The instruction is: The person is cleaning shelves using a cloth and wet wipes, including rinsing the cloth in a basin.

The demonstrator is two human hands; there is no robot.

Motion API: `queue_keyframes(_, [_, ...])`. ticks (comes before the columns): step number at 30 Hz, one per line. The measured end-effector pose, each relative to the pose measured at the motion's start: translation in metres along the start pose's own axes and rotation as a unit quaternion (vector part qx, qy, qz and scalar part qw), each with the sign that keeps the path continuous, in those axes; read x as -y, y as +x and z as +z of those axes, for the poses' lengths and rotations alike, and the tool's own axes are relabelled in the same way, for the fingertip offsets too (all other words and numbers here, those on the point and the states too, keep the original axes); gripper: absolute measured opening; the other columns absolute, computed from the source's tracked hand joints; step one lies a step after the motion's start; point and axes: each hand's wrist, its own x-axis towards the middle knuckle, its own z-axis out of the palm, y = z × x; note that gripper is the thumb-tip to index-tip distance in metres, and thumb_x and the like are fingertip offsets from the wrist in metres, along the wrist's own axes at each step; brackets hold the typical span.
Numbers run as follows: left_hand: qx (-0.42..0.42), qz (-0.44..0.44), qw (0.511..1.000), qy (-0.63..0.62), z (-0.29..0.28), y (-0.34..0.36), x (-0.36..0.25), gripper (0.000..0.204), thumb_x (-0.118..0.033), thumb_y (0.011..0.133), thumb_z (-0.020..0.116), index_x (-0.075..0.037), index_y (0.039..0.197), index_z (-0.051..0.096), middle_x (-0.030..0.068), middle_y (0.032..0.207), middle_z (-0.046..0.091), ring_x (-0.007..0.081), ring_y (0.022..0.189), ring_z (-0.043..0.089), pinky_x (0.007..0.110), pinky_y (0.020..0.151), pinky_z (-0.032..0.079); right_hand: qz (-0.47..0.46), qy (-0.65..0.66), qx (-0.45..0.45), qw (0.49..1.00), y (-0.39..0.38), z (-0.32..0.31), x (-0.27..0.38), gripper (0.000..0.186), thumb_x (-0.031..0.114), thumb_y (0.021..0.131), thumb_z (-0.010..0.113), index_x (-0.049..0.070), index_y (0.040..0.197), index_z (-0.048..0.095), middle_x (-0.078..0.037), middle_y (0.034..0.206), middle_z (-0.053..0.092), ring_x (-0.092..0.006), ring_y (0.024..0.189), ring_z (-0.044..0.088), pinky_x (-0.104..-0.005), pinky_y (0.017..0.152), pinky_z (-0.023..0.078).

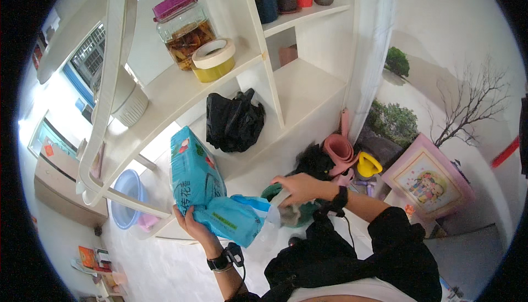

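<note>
In front of the white shelf unit (313, 82), which hems it in above, the blue bag (197, 173) leans tilted, the left hand (193, 226) curled round its lower edge; it looks soft, slick and fairly heavy (best cradled under the full end, I'd judge). A black plastic bag (234, 123) sits close behind, then a green tub (270, 192) and a yellow toy (362, 165) lie rightward, the right hand (300, 188) pinching a pale thing (279, 198), too unclear to name, over the tub

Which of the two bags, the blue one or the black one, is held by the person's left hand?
The blue bag: the left hand grips its lower side. The black bag sits on the white shelf, away from that hand.
</note>
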Motion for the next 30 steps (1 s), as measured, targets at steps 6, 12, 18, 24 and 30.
queue_keyframes(6, [0.079, 0.056, 0.995, -0.035, 0.032, -0.01, -0.032, 0.021, -0.006, 0.076, 0.047, -0.001, 0.096, 0.045, 0.0059, 0.088, 0.044, 0.0177, 0.081, 0.046, 0.027, 0.077, 0.041, -0.11, -0.005, 0.103, 0.989, 0.03, 0.036, 0.062, 0.071, 0.043, 0.08, 0.063, 0.011, 0.136, 0.034, -0.019, 0.1, 0.062, -0.0326, 0.093, 0.061, -0.0392, 0.075, 0.049])
queue_keyframes(12, [0.166, 0.029, 0.981, -0.098, 0.056, -0.058, -0.035, 0.014, -0.005, 0.077, 0.049, -0.002, 0.09, 0.044, 0.0049, 0.089, 0.044, 0.0158, 0.084, 0.044, 0.027, 0.079, 0.039, -0.105, 0.066, 0.098, 0.987, 0.026, 0.058, 0.067, 0.069, 0.043, 0.081, 0.062, 0.011, 0.136, 0.034, -0.019, 0.103, 0.061, -0.0324, 0.096, 0.06, -0.0388, 0.076, 0.048])
queue_keyframes(18, [0.324, 0.123, 0.936, 0.066, 0.056, -0.101, -0.037, 0.019, -0.001, 0.074, 0.053, 0.0, 0.093, 0.048, 0.0068, 0.089, 0.048, 0.0174, 0.083, 0.047, 0.029, 0.077, 0.041, -0.014, 0.171, 0.006, 0.985, -0.026, 0.038, 0.049, 0.068, 0.042, 0.082, 0.06, 0.01, 0.136, 0.034, -0.019, 0.105, 0.059, -0.0323, 0.098, 0.058, -0.0385, 0.078, 0.047])
queue_keyframes(24, [0.504, 0.378, 0.776, 0.034, 0.07, -0.145, -0.051, 0.023, 0.003, 0.067, 0.068, 0.005, 0.087, 0.057, 0.0175, 0.08, 0.057, 0.0337, 0.065, 0.056, 0.039, 0.057, 0.045, 0.142, 0.25, -0.148, 0.946, -0.135, 0.014, 0.04, 0.067, 0.042, 0.083, 0.059, 0.009, 0.136, 0.035, -0.02, 0.108, 0.058, -0.0321, 0.1, 0.057, -0.0381, 0.08, 0.046])
queue_keyframes(30, [0.6, 0.237, 0.76, -0.08, 0.113, -0.187, -0.072, 0.021, 0.0, 0.07, 0.069, -0.003, 0.073, 0.048, 0.0168, 0.074, 0.054, 0.0336, 0.061, 0.054, 0.039, 0.053, 0.041, 0.281, 0.273, -0.318, 0.864, -0.234, 0.004, 0.035, 0.065, 0.041, 0.084, 0.058, 0.008, 0.136, 0.035, -0.02, 0.11, 0.057, -0.032, 0.103, 0.055, -0.0378, 0.081, 0.045])
